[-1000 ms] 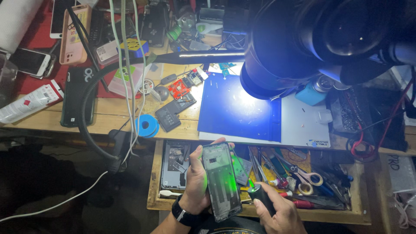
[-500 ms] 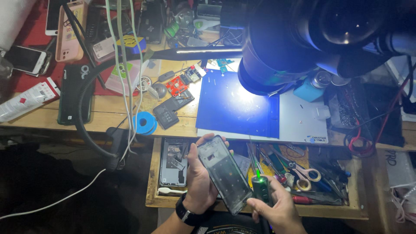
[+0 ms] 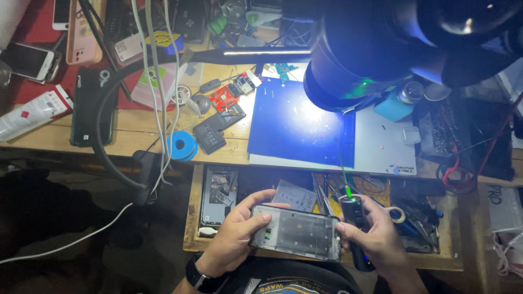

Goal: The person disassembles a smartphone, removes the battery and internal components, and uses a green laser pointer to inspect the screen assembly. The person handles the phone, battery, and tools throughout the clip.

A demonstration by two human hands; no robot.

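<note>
Phone (image 3: 297,233) clamped betw both hands (image 3: 234,234), right w/ torch (image 3: 357,228); cluttered wood bench (image 3: 131,130), open drawer (image 3: 192,218).

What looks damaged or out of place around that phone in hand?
The phone in the left hand is opened, its inner frame bare. The right hand grips a small torch casting a green beam.

A long white packet with red marks (image 3: 30,114) lies far left of the blue work mat (image 3: 297,128). Above the packet, a phone's pale lit screen (image 3: 30,61) faces up.
</note>
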